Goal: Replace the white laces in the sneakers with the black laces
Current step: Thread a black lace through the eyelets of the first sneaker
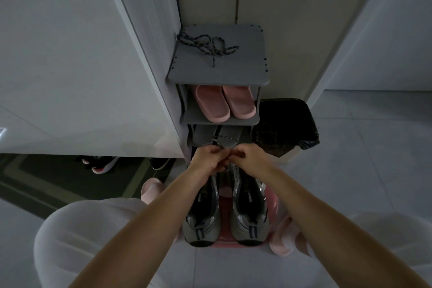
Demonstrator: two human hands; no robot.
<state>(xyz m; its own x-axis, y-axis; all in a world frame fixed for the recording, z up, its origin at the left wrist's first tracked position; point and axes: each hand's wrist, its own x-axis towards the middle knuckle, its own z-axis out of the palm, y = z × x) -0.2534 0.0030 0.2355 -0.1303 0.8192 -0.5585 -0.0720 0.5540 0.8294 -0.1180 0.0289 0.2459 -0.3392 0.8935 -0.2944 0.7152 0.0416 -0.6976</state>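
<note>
A pair of grey, silver and black mesh sneakers stands side by side on a low pink plastic stool point(225, 203) at 6 o'clock. The left sneaker point(202, 208) and the right sneaker point(249, 206) are parallel. Their long axes run from 6 to 12 o'clock, with heels toward the person and toes toward the grey shoe rack point(222, 70).

Both forearms reach in from the lower corners and converge over the front ends of the sneakers, at the gap between them. The left hand point(208, 159) and the right hand point(247, 156) meet knuckle to knuckle, backs up and wrists roughly level. The fingers of both hands are curled in and pinch a thin speckled lace loop point(223, 141). It arches out of the grip toward 12 o'clock. A strand drops from the hands toward the right sneaker's throat, though the eyelet it enters is hidden.

A second dark speckled cord lace point(208, 45) lies loosely tangled on the rack's top shelf, toward its 10 o'clock corner.

A pair of pink rubber slippers point(225, 103) sits on the shelf below. A bin lined with a black bag point(288, 124) stands just beside the rack at 3 o'clock. Dark shoes with red soles point(100, 163) lie under a white cabinet at 9 o'clock.
</note>
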